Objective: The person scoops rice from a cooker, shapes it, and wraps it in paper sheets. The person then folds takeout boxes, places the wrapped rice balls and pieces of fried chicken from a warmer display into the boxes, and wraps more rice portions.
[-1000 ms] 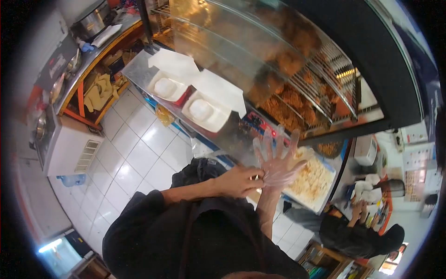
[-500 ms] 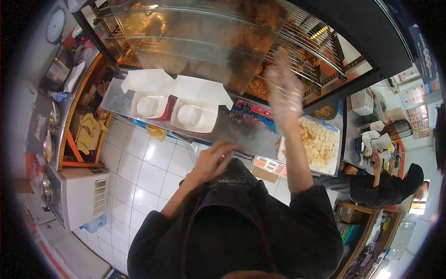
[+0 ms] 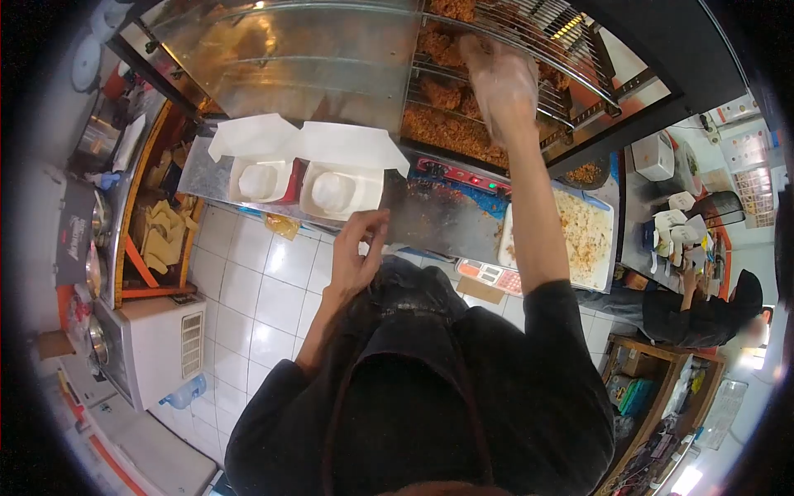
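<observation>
My right hand, in a clear plastic glove, reaches into a glass-fronted warmer beside wire racks of fried chicken. Motion blurs its fingers, so I cannot tell whether they touch a piece. My left hand is bare and loosely curled at the counter's near edge, thumb apart and nothing visible in it. Beyond it stand two open white paper boxes, each with a rounded white mound, apparently rice. The other rice mound is in the left box.
A white tray of pale crumbs sits on the steel counter below my right forearm. Red controls line the warmer's base. At far right, a person in black works at another counter.
My right hand has gone farther into the warmer. The glass panel's edge now lies farther left, showing more chicken. My left hand has shifted slightly left and up, its fingers more curled.
</observation>
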Demonstrator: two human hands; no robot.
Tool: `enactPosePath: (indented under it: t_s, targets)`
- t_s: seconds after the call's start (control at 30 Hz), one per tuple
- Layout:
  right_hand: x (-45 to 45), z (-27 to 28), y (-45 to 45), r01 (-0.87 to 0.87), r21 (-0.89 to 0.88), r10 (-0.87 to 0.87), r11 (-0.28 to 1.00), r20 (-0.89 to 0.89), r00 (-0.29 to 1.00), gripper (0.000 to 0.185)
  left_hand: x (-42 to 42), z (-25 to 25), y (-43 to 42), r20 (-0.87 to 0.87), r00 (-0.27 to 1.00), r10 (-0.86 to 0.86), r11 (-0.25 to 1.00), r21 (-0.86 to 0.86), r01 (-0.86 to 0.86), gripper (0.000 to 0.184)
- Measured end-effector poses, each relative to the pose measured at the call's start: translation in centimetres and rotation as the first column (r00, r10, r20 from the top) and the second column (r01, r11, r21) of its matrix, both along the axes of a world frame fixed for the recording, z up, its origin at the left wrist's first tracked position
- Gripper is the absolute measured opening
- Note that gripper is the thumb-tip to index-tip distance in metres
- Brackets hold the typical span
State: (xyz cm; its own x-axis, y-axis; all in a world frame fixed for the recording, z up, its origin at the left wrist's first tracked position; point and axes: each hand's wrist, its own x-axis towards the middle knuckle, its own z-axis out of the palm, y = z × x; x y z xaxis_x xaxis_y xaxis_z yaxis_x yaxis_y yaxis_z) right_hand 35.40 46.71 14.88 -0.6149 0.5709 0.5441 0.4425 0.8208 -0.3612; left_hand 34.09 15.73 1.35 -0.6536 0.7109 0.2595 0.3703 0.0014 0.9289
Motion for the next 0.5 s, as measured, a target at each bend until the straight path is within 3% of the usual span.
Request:
enactPosePath:
  t_s: [0.1,0.17,0.5]
  targets:
    - [-4.2,0.9,2.4,-0.099,0.135,0.062,0.986,0.253,0.965,0.05,-0.5,-0.4,-0.8,0.011,0.994,0.109,0.994,0.009,-0.11,0.023]
    - [-5.8,0.6,4.1,-0.138,0.164,0.079,0.977,0.323,0.943,0.05,-0.8,-0.5,-1.8,0.014,0.989,0.149,0.989,-0.017,-0.149,0.022]
    - [-2.9,-1.3,9.7,-0.066,0.171,0.033,0.983,0.192,0.981,0.051,-1.8,-2.5,-5.5,0.088,0.946,0.313,0.944,-0.135,-0.3,0.026]
